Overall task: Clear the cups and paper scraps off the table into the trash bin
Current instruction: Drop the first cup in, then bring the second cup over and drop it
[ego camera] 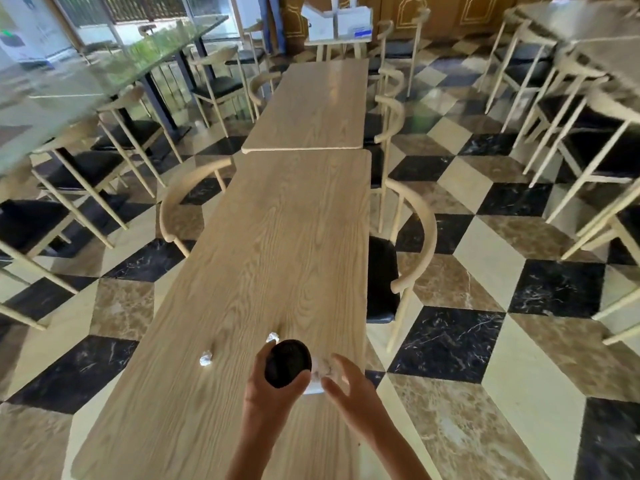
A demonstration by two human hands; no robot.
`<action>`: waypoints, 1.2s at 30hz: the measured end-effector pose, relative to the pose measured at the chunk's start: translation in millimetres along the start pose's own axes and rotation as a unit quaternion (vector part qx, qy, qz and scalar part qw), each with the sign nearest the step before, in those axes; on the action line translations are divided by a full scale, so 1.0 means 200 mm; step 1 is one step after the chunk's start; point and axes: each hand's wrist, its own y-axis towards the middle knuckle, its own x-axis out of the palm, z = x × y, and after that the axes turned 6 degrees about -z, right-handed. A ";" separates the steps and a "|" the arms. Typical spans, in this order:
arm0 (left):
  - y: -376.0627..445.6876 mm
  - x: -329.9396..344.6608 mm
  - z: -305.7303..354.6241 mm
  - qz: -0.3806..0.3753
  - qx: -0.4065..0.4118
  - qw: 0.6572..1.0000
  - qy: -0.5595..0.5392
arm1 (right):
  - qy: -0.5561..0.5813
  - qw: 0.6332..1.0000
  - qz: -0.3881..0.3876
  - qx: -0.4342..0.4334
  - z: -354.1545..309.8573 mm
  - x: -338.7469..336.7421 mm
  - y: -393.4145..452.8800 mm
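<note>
While the left hand [273,386] grasps a dark cup [288,362] above the near end of the wooden table [277,237], its fingers [266,353] wrap the rim. Beside it, the right hand [349,386] spreads loose fingers around a crumpled white scrap [320,370], blurred. Two more paper scraps lie on the table: one [205,359] left of the cup, another [272,338] just beyond it.

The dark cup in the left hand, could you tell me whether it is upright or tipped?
Tipped. The dark cup shows a round end to the camera, gripped by the left hand above the table.
</note>
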 end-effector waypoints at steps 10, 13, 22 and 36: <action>-0.09 0.22 0.39 -0.146 0.112 0.982 -0.040 | 0.038 0.980 0.196 -0.022 -0.05 -0.25 -0.34; -0.20 0.36 0.45 -0.228 0.134 0.963 -0.049 | 0.051 0.959 0.277 0.021 0.02 -0.31 -0.57; -0.90 0.97 0.52 -0.485 0.160 0.859 -0.026 | 0.144 0.846 0.508 0.073 0.35 -0.35 -1.59; -3.01 1.74 0.23 -0.743 0.240 0.623 0.034 | 0.209 0.605 0.749 0.171 1.13 0.04 -3.60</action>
